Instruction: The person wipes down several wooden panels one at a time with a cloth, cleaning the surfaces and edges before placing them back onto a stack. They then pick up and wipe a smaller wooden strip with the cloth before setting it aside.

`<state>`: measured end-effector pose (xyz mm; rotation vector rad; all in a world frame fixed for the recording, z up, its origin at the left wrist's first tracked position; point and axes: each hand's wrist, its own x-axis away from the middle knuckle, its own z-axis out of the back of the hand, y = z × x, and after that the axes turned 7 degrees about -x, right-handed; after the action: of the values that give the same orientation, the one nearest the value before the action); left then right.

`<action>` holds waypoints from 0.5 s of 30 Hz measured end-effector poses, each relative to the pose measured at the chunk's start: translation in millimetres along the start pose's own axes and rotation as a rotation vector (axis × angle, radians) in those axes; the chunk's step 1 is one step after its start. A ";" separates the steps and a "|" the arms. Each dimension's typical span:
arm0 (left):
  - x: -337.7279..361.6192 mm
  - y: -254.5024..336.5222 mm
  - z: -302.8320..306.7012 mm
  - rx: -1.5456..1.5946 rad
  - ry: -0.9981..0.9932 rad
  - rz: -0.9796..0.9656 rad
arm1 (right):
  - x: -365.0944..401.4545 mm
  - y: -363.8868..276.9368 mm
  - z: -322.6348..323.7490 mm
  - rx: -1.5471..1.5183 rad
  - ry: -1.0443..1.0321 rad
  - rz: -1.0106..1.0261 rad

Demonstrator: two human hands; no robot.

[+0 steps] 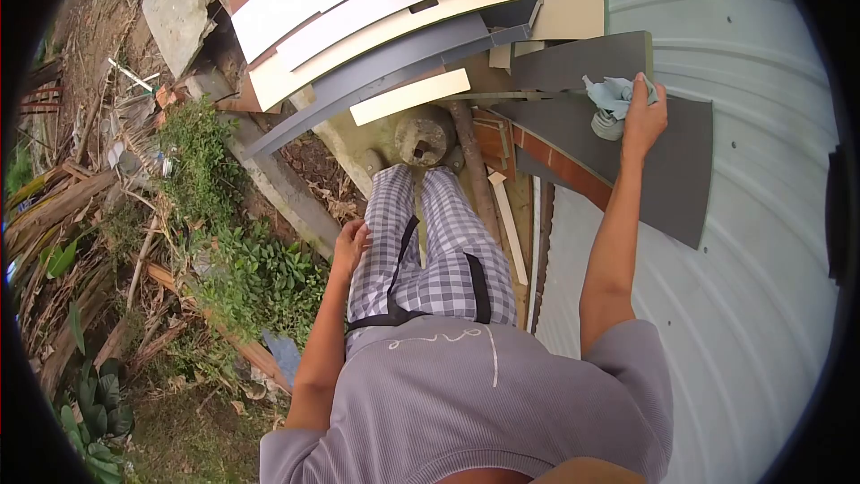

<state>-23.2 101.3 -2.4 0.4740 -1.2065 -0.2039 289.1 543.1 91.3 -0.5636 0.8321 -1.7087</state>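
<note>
My right hand [643, 122] is closed on a crumpled pale blue cloth [613, 95], its fingertips close to the green-edged end of a dark grey board [573, 63]. The bottom of the bunched cloth hangs over a second dark grey board [674, 166], which lies on the corrugated metal sheet. Beside my left thigh hangs my left hand [351, 246], with its fingers loosely bent and nothing visible in it. It is nearest to the checked trousers [381, 260].
Ahead is a stack of long white, cream and grey panels [385, 13]. A round concrete block [425, 136] stands before my feet. Corrugated metal sheeting [761, 305] spans the right side. Green plants [260, 278], dry debris and wooden planks lie on the left.
</note>
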 end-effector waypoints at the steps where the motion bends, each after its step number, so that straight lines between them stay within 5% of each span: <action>1: -3.1 25.4 -3.1 0.031 -0.017 -0.067 | 7.5 -9.2 15.8 0.011 0.004 0.028; 7: 46.8 270.7 9.2 -0.124 -0.236 -0.719 | 64.1 -106.0 106.8 -0.014 -0.055 0.183; 11: 123.5 426.5 31.6 -0.334 0.038 -1.713 | 95.6 -208.1 140.0 -0.039 -0.140 0.335; 15: 199.4 500.0 87.6 -0.730 -0.154 -1.937 | 110.2 -297.6 149.1 -0.014 -0.306 0.433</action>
<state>-82.9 443.2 418.2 0.8177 -0.3354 -2.2429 180.7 446.6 410.4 -0.5875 0.6863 -1.1881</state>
